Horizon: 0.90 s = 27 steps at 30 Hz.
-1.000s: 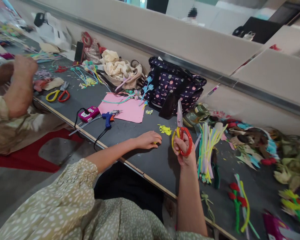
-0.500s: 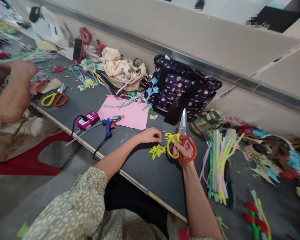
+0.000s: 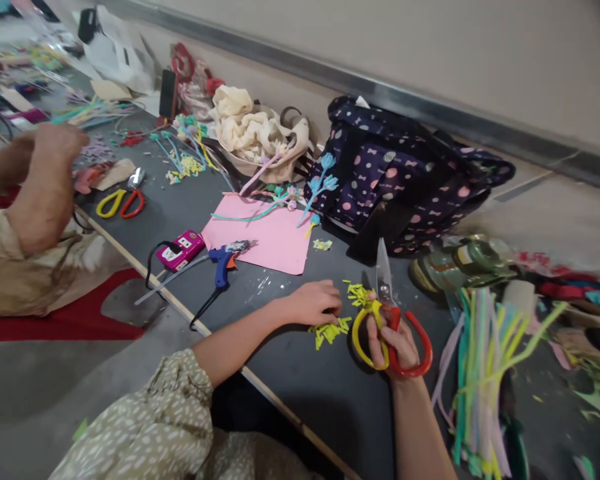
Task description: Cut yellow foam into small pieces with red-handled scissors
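Observation:
My right hand [image 3: 403, 344] grips a pair of scissors [image 3: 384, 275] with one yellow and one red handle loop, fingers through the loops and blades pointing away from me. To its left, my left hand [image 3: 321, 303] is closed, fingers curled down at the edge of a pile of short yellow cut pieces [image 3: 330, 332]. What its fingertips hold, if anything, is hidden. More yellow bits [image 3: 358, 293] lie beside the scissors, between the two hands. Both hands are low over the dark table [image 3: 300, 373].
A pink sheet [image 3: 265, 239], a blue glue gun [image 3: 223, 264] and a magenta power strip [image 3: 182, 249] lie left. Behind stands a dark patterned bag [image 3: 405, 167]. Right are a jar [image 3: 460, 263] and pipe cleaners [image 3: 485, 380]. A co-worker's hands [image 3: 55, 150] are at far left, near other scissors [image 3: 121, 200].
My left hand has come down onto the yellow pile, its fingers now turned downward. The right hand still holds the scissors, now nearer me. The camera view has shifted.

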Each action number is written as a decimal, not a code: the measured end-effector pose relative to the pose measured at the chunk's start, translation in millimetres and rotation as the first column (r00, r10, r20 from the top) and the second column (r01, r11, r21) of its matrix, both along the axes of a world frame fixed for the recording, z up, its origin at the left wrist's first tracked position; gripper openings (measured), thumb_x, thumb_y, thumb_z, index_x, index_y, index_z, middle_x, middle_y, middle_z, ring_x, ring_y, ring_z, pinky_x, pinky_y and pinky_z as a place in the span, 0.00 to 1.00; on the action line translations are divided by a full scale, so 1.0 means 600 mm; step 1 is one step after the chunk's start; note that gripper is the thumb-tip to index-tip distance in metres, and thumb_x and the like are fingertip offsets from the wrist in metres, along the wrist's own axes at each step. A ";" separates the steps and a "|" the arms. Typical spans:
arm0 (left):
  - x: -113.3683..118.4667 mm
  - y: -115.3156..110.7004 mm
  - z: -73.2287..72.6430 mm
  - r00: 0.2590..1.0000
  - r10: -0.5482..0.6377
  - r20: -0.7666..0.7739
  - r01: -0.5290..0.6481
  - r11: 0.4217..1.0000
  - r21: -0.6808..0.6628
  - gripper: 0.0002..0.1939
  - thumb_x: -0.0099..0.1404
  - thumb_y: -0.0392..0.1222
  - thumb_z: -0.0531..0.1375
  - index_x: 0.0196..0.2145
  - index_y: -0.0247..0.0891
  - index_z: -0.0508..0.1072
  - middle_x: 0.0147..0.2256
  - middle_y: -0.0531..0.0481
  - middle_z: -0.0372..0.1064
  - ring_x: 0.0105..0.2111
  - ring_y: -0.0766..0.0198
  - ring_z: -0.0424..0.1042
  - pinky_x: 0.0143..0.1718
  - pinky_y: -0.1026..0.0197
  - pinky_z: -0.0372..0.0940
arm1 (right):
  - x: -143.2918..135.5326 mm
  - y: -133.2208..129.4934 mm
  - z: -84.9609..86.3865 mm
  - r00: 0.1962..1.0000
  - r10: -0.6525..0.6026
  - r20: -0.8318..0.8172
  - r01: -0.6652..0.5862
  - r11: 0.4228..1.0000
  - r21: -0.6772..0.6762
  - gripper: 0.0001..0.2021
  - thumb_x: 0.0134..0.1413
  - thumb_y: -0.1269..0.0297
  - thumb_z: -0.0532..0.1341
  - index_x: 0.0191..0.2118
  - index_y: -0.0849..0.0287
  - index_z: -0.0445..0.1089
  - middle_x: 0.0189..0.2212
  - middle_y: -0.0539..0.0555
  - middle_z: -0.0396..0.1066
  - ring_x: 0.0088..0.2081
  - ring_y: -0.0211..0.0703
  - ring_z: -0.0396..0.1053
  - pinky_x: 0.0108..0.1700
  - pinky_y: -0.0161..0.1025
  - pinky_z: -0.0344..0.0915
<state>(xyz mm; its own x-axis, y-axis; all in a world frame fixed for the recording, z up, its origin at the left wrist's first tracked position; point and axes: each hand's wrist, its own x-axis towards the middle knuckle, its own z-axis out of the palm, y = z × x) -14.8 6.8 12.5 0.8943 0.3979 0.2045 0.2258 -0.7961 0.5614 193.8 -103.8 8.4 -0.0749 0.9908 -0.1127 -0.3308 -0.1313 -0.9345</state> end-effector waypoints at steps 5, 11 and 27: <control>-0.001 -0.008 0.013 1.000 0.001 0.010 -0.001 0.998 -0.067 0.09 0.62 0.44 0.58 0.29 0.38 0.72 0.28 0.48 0.67 0.36 0.61 0.63 0.37 0.61 0.57 | 0.002 -0.008 -0.010 0.999 0.012 -0.047 -0.013 1.000 -0.008 0.26 0.55 0.55 0.56 0.59 0.53 0.55 0.22 0.44 0.63 0.08 0.27 0.51 0.07 0.29 0.48; -0.003 -0.005 0.030 0.983 0.037 0.179 0.042 0.907 -0.420 0.08 0.59 0.45 0.62 0.29 0.38 0.74 0.29 0.51 0.69 0.34 0.66 0.66 0.41 0.64 0.57 | -0.008 -0.011 -0.008 0.990 -0.029 -0.140 0.032 0.999 0.026 0.22 0.57 0.58 0.55 0.57 0.51 0.57 0.22 0.44 0.61 0.08 0.26 0.49 0.07 0.27 0.46; 0.001 0.024 0.007 0.688 0.689 0.228 0.144 0.179 -0.973 0.13 0.51 0.43 0.68 0.32 0.33 0.74 0.28 0.51 0.70 0.26 0.72 0.65 0.29 0.67 0.59 | -0.017 -0.006 0.019 0.950 -0.279 0.142 0.256 0.953 0.164 0.32 0.47 0.61 0.60 0.60 0.50 0.55 0.36 0.54 0.66 0.27 0.38 0.66 0.19 0.33 0.62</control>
<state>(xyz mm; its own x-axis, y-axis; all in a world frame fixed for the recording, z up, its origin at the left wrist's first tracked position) -14.3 21.2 16.6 0.5267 0.8312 -0.1782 -0.3591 0.4076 0.8396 183.8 -107.4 19.6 0.2026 0.9783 0.0423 -0.1785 0.0794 -0.9807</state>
